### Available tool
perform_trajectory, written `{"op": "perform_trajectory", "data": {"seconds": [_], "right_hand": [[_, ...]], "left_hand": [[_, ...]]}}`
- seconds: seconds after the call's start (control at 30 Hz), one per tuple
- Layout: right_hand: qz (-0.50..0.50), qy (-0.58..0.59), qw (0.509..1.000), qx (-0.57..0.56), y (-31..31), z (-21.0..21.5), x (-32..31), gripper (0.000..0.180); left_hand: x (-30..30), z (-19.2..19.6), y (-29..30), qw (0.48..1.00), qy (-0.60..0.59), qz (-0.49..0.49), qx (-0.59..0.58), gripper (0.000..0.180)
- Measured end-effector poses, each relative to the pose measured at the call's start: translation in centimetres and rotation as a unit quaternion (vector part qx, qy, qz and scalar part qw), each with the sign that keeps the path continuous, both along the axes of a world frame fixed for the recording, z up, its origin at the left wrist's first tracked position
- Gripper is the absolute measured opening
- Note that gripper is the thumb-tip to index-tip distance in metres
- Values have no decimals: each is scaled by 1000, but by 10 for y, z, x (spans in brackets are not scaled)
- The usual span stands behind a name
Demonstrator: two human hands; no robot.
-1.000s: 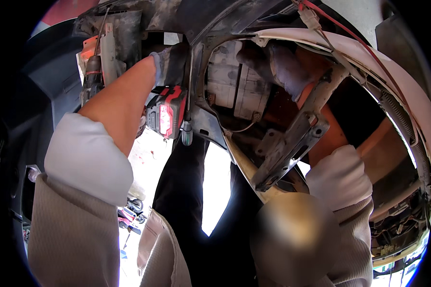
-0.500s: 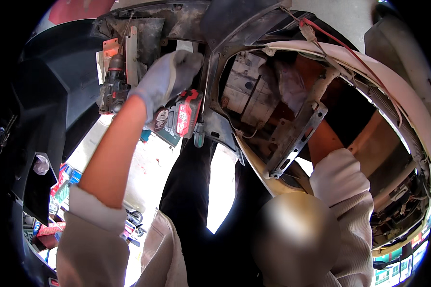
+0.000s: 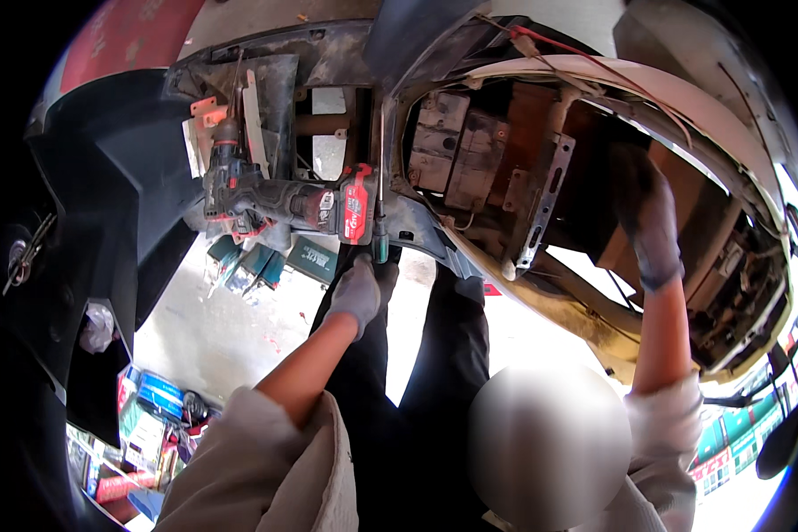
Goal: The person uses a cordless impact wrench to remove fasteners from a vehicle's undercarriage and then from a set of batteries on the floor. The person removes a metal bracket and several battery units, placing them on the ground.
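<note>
My left hand [image 3: 358,291], in a pale grey glove, is in front of my dark trouser leg, just below a screwdriver [image 3: 380,241] with a green clear handle. Its fingers are turned away and hidden. A black and red cordless drill [image 3: 275,202] lies across the dark plastic frame, its red battery end beside the screwdriver. Over on the right, my gloved right hand [image 3: 654,217] reaches into the shaded opening of a pale vehicle shell [image 3: 585,69]. Its fingers look stretched out, with nothing visible in them. A slotted metal bracket [image 3: 545,202] stands left of that hand.
Box-shaped parts [image 3: 474,155] sit inside the shell. A red wire [image 3: 585,55] runs along its upper rim. Dark green boxes [image 3: 313,259] rest on the floor behind the drill. Tools and packages [image 3: 155,417] crowd the lower left beside a black panel [image 3: 89,177].
My left hand has drawn back from beside the drill to my leg. My right hand has come out from behind the bracket and moved right. The view has shifted slightly.
</note>
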State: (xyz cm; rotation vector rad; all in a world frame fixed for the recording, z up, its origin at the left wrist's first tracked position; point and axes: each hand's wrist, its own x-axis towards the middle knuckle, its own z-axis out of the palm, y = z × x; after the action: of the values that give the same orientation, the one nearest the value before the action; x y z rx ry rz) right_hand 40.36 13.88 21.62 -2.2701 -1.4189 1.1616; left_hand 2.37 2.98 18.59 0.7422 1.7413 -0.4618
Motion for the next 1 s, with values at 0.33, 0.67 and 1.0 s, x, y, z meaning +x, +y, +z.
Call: {"op": "perform_trajectory", "data": {"seconds": [0.33, 0.67, 1.0], "right_hand": [[-249, 127, 960, 27, -115, 104, -174, 24], [-403, 312, 853, -113, -152, 90, -219, 48], [-124, 38, 990, 51, -133, 81, -227, 25]], "left_hand": [[34, -57, -50, 921, -257, 239, -172, 33], [32, 48, -20, 852, -479, 120, -173, 34], [57, 52, 4, 824, -410, -255, 298, 30]]}}
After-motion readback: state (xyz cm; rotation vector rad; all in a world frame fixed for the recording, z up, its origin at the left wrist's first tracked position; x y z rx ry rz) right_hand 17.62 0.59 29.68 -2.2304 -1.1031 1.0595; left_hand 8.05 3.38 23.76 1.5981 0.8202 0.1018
